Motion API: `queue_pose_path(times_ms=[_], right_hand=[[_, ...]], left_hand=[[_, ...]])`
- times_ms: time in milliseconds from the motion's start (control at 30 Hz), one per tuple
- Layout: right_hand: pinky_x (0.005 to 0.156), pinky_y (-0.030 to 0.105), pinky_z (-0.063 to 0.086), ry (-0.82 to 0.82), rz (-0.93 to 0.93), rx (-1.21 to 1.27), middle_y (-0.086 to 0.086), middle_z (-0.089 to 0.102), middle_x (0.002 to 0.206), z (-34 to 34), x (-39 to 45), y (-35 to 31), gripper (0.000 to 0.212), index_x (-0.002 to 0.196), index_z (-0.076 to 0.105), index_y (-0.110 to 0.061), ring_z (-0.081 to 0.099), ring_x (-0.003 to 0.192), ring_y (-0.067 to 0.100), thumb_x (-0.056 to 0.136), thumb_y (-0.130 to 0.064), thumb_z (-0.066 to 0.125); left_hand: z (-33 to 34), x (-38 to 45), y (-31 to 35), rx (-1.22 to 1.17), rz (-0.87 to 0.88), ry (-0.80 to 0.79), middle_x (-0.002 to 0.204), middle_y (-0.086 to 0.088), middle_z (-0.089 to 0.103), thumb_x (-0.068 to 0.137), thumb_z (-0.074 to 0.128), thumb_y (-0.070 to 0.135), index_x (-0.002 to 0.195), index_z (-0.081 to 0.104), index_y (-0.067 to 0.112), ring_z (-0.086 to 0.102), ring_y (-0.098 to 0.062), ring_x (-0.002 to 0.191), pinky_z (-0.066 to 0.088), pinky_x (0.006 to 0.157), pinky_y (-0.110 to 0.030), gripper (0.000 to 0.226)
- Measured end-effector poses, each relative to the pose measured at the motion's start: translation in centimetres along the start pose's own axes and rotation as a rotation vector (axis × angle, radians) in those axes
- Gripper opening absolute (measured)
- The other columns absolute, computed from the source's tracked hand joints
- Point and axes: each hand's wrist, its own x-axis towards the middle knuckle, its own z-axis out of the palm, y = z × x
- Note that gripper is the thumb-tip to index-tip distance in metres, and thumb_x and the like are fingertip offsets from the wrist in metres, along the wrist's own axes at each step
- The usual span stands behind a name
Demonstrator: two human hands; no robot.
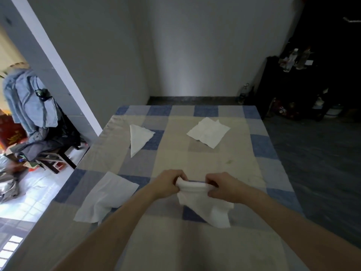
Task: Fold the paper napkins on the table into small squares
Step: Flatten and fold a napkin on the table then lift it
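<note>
A white paper napkin hangs from both my hands over the middle of the checked tablecloth. My left hand pinches its top edge on the left, my right hand pinches it on the right, and the top edge is bunched between them. The lower corner droops onto the cloth. A rumpled unfolded napkin lies at the near left. A napkin folded into a triangle lies at the far left. A flat, creased napkin lies at the far right.
The table's left edge borders a bright tiled floor. A chair piled with clothes stands at the left. A dark shelf with bottles stands at the far right. A white wall runs behind the table.
</note>
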Motion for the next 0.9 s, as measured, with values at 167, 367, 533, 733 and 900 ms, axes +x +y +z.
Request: queue_pose_path(times_ms=[167, 367, 533, 733, 900], right_hand=[[0.07, 0.032, 0.046, 0.093, 0.085, -0.003, -0.003, 0.057, 0.081, -1.4, -0.2, 2.3, 0.008, 0.079, 0.057, -0.021, 0.055, 0.077, 0.016, 0.082, -0.022, 0.064], [0.064, 0.03, 0.047, 0.462, 0.014, -0.072, -0.006, 0.056, 0.08, -2.4, -1.2, 4.3, 0.014, 0.079, 0.058, -0.021, 0.054, 0.071, 0.015, 0.079, -0.011, 0.067], [0.059, 0.024, 0.033, 0.427, -0.054, -0.239, -0.009, 0.057, 0.071, 2.6, -4.7, 6.5, 0.027, 0.074, 0.054, -0.026, 0.052, 0.06, 0.015, 0.064, -0.006, 0.068], [0.051, 0.009, 0.02, 0.126, -0.015, -0.31, -0.02, 0.051, 0.07, 9.7, -9.3, 8.4, 0.039, 0.072, 0.047, -0.035, 0.051, 0.057, 0.0, 0.047, -0.027, 0.076], [0.067, 0.023, 0.037, -0.048, -0.036, -0.286, -0.013, 0.056, 0.082, 10.8, -11.2, 8.1, 0.019, 0.077, 0.056, -0.03, 0.06, 0.077, 0.008, 0.07, -0.047, 0.056]], left_hand=[[-1.7, 1.6, -0.3, 0.054, -0.019, 0.139, 0.089, -0.001, 0.067, 0.072, 0.06, -0.006, 0.086, 0.068, 0.017, 0.059, -0.016, 0.083, 0.044, 0.073, -0.026, 0.028], [-1.1, 2.2, 0.4, 0.046, 0.024, 0.44, 0.075, 0.005, 0.058, 0.077, 0.058, -0.003, 0.073, 0.056, 0.026, 0.051, -0.013, 0.075, 0.039, 0.064, -0.023, 0.029], [3.1, -0.4, -1.7, 0.3, 0.169, 0.281, 0.077, -0.002, 0.059, 0.061, 0.062, -0.009, 0.072, 0.062, 0.016, 0.05, -0.018, 0.075, 0.039, 0.065, -0.029, 0.028], [9.3, -4.6, -3.9, 0.371, 0.096, -0.01, 0.098, -0.001, 0.064, 0.079, 0.051, -0.004, 0.087, 0.07, 0.019, 0.053, -0.017, 0.099, 0.038, 0.08, -0.024, 0.031], [10.6, -6.7, -4.2, 0.376, 0.076, -0.072, 0.108, 0.002, 0.061, 0.077, 0.046, -0.001, 0.097, 0.067, 0.022, 0.047, -0.013, 0.107, 0.029, 0.084, -0.021, 0.036]])
